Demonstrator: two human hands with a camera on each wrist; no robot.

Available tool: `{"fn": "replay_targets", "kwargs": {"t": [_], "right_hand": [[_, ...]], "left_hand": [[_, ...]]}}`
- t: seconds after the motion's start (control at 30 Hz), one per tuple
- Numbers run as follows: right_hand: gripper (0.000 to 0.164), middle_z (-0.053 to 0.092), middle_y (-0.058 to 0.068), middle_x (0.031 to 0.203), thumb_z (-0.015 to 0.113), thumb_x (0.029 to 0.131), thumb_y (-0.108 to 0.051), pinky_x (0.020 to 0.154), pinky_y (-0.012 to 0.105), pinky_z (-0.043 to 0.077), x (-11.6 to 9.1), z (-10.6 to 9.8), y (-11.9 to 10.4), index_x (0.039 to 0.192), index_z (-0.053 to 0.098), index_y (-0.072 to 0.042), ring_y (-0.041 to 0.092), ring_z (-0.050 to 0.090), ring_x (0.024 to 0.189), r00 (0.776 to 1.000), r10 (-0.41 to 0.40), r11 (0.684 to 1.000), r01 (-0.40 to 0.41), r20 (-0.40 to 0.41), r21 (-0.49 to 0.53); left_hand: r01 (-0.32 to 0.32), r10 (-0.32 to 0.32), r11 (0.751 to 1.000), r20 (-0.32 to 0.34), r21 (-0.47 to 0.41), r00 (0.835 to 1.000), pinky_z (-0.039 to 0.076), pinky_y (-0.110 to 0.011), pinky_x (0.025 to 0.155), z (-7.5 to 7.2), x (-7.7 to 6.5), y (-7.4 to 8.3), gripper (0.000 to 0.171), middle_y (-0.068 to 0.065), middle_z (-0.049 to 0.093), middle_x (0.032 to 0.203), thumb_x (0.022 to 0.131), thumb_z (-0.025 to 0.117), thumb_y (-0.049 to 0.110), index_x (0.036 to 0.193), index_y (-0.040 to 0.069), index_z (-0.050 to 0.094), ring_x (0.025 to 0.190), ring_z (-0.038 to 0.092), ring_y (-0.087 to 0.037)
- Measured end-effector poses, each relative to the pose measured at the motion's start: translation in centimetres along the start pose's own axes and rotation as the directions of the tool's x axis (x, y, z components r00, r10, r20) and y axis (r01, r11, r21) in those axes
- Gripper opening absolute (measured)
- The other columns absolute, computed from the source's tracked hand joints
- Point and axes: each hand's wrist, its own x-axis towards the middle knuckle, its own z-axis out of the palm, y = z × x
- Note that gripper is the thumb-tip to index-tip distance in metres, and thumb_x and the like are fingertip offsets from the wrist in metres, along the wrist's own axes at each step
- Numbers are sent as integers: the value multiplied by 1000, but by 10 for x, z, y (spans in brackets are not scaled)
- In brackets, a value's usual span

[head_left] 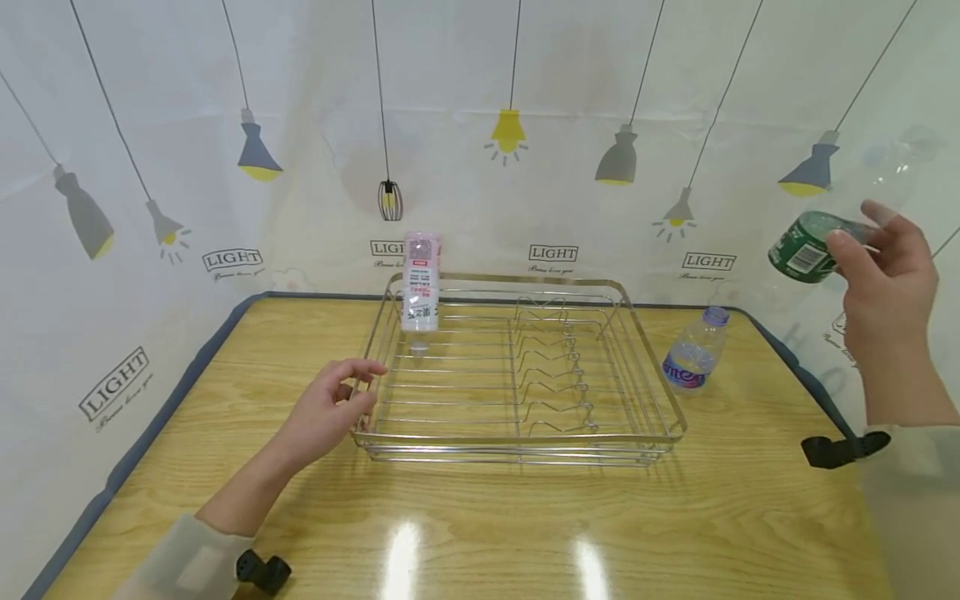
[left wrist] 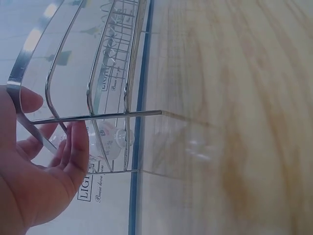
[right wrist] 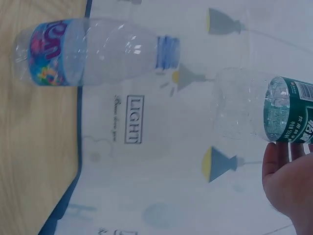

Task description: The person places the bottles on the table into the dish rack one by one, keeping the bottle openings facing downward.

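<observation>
At the left side of a wire dish rack [head_left: 517, 439], my left hand [head_left: 330, 408] has its thumb and fingers around the flat metal rim [left wrist: 18, 73]. Raised at the far right, my right hand [head_left: 892, 275] grips a clear plastic bottle with a green label [head_left: 806, 247]. That bottle is tilted, and its clear part [right wrist: 239, 103] shows beyond the label in the right wrist view. A pink and white labelled bottle [head_left: 422, 283] stands neck down in the rack's back left part. Through the wires, it appears in the left wrist view beyond my fingers.
An uncapped clear bottle with a purple label [head_left: 693, 350] stands on the wooden table [head_left: 480, 525] to the right of the rack. Wavy wire dividers [head_left: 551, 375] run along the rack's right half. Behind the table hangs a lamp-printed sheet [head_left: 450, 100].
</observation>
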Motion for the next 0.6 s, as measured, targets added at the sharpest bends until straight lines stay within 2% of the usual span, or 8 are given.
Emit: {"fn": "replay_targets", "kwargs": {"t": [0.1, 0.2, 0.27, 0.4, 0.5, 0.6], "right_hand": [[51, 61, -1, 129, 74, 102, -3, 103, 12, 48, -6, 12, -8, 149, 63, -16, 13, 53, 124, 997, -49, 994, 42, 64, 101], [49, 62, 3, 131, 70, 102, 5, 106, 16, 49, -14, 23, -13, 148, 64, -11, 16, 52, 126, 984, -89, 978, 57, 157, 198], [49, 62, 4, 132, 67, 103, 7, 106, 16, 50, -21, 30, -15, 149, 63, -9, 16, 53, 126, 968, -103, 973, 51, 227, 225], [50, 63, 4, 133, 63, 104, 7, 102, 15, 53, -35, 44, -18, 151, 61, -8, 17, 55, 124, 931, -119, 976, 46, 345, 215], [50, 64, 3, 130, 64, 104, 4, 97, 13, 56, -46, 55, -19, 152, 61, -11, 15, 58, 119, 907, -116, 985, 53, 405, 164], [51, 65, 2, 126, 64, 105, 4, 91, 12, 57, -56, 65, -17, 152, 62, -13, 13, 61, 111, 885, -103, 990, 46, 453, 136]], "left_hand": [[-4, 4, 997, -7, 83, 1000, 53, -31, 69, -2, -1, 2, 39, -19, 49, 146, 107, 65, 22, 145, 14, 66, 97, 61, -25], [-16, 17, 994, -7, 109, 1000, 55, -35, 84, -3, -1, 3, 41, -20, 46, 152, 108, 64, 24, 148, 14, 65, 113, 58, -31], [-29, 30, 993, -14, 112, 999, 54, -40, 95, -4, -1, 4, 42, -20, 46, 154, 109, 63, 24, 149, 12, 64, 124, 55, -33], [-63, 68, 993, -47, 100, 997, 52, -52, 110, -7, 0, 7, 43, -21, 45, 156, 109, 64, 22, 150, 7, 62, 136, 51, -36], [-98, 105, 990, -69, 102, 992, 47, -61, 117, -8, 0, 10, 43, -22, 47, 155, 109, 64, 19, 149, 4, 62, 141, 49, -40], [-123, 134, 984, -82, 126, 988, 41, -65, 122, -8, 2, 14, 41, -20, 50, 155, 109, 64, 20, 147, 5, 64, 145, 47, -42]]}}
